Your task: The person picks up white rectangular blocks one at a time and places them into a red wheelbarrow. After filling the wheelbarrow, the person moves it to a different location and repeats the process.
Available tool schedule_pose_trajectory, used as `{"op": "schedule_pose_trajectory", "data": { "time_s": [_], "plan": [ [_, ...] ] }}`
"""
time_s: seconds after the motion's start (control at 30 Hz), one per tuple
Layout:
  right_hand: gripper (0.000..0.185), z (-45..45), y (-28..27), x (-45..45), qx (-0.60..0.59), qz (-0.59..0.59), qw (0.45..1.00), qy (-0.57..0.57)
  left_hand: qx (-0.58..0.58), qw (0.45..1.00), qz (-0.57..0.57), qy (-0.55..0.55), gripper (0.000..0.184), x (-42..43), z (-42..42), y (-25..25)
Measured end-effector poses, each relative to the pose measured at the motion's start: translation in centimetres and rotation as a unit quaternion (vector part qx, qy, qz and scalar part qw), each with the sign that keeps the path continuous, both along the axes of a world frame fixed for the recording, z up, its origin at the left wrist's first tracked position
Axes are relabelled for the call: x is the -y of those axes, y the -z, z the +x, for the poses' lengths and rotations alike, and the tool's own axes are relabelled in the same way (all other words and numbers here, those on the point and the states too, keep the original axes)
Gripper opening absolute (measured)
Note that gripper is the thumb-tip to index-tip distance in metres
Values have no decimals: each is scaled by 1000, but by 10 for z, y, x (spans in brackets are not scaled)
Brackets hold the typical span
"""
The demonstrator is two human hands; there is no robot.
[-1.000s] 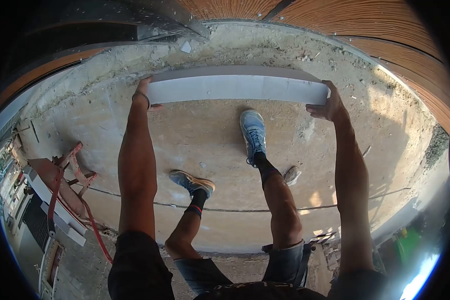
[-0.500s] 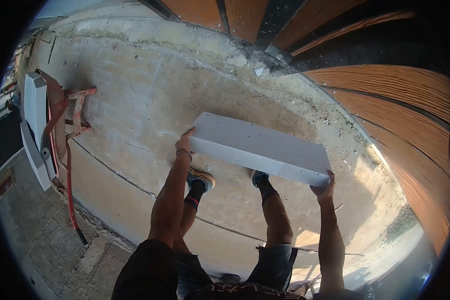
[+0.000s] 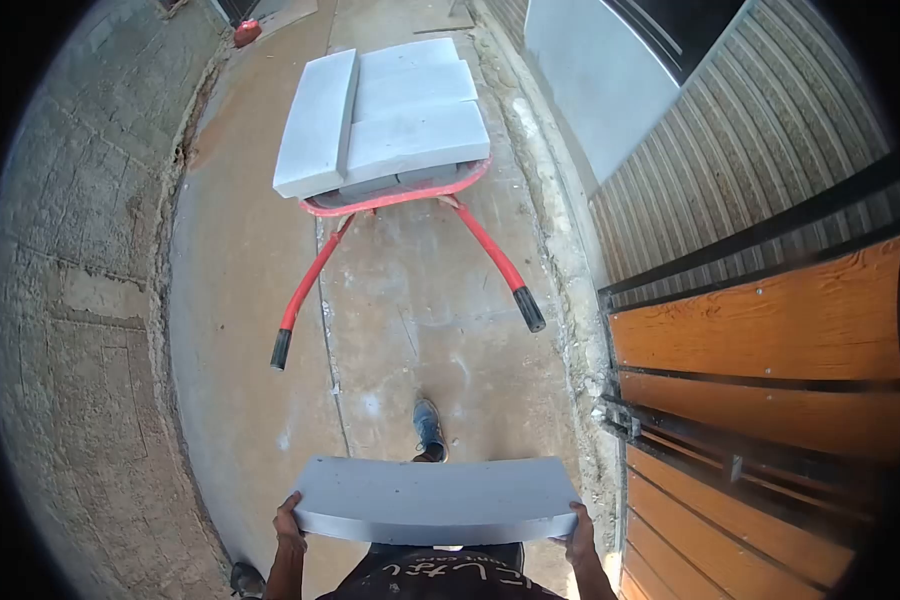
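Note:
A long pale grey block (image 3: 435, 492), probably lightweight concrete, is held level across the front of my body. My left hand (image 3: 288, 520) grips its left end, fingers wrapped round the edge. At the opposite end my right hand (image 3: 578, 532) is closed on the block in the same way. Ahead stands a red wheelbarrow (image 3: 395, 198), its two black-gripped handles pointing towards me. Several similar white blocks (image 3: 410, 100) are stacked on it, one lying lengthwise along the left side.
Concrete floor (image 3: 240, 300) runs forward between a rough block wall (image 3: 80, 290) on the left and a wooden slatted gate (image 3: 760, 310) on the right. Beyond the gate is a corrugated panel (image 3: 730, 140). A small red object (image 3: 247, 33) lies far off at the left.
My view has turned left, so the wheelbarrow is now straight ahead rather than at the left. The block is still in both hands and now closer to my body.

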State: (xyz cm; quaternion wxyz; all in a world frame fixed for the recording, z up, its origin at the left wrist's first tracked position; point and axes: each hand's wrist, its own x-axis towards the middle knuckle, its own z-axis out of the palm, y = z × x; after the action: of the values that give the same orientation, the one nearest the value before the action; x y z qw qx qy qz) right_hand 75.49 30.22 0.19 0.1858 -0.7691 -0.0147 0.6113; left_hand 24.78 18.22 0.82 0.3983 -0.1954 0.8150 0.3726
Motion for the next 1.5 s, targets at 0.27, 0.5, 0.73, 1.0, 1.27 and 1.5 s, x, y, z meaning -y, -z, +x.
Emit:
{"op": "schedule_pose_trajectory", "data": {
  "time_s": [0.27,0.5,0.73,1.0,1.27,1.5],
  "plan": [
    [69,-187,-128,-249,6,90,947,-309,3,946,163,-280,54,49,-19,-46],
    [81,-317,-183,-490,69,147,847,-506,113,843,311,-424,55,-126,8,-22],
    [81,-466,-153,-782,114,175,766,-608,175,793,369,-451,55,-391,9,60],
    [80,-630,-115,-1064,81,192,699,-684,268,734,238,-576,53,-663,-32,9],
    [77,-739,-53,-1172,42,201,651,-731,207,728,256,-602,67,-788,-54,44],
    [72,-747,25,-1209,-62,159,663,-729,214,797,245,-509,96,-831,-38,25]
  ]
}}
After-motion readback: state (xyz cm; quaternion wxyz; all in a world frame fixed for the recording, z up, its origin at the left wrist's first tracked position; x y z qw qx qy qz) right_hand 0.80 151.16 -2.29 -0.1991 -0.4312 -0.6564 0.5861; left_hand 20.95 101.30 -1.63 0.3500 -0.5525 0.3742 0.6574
